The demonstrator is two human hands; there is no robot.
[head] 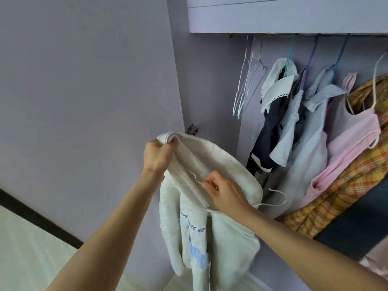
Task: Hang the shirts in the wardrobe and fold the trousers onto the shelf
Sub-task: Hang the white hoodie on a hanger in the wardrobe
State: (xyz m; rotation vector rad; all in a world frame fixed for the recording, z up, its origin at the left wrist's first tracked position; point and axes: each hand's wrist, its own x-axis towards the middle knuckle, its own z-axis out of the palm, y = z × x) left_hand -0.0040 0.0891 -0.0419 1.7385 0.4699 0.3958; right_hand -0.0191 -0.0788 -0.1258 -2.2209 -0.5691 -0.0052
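Observation:
A white hooded top (226,244) with blue lettering on its front hangs in the air before the open wardrobe. My left hand (157,156) grips the upper edge of its hood. My right hand (220,191) pinches a thin white wire hanger (277,199) at the neck of the top; the hanger's hook sticks out to the right of the hood, and the rest of it is hidden by cloth and my hand.
The wardrobe rail (273,35) runs under a lilac shelf (283,19). A few empty hangers (247,80) hang at its left end. Right of them hang several garments: a pale blue shirt (310,131), a pink top (354,131), a yellow plaid piece (357,185). The open door (84,101) stands at left.

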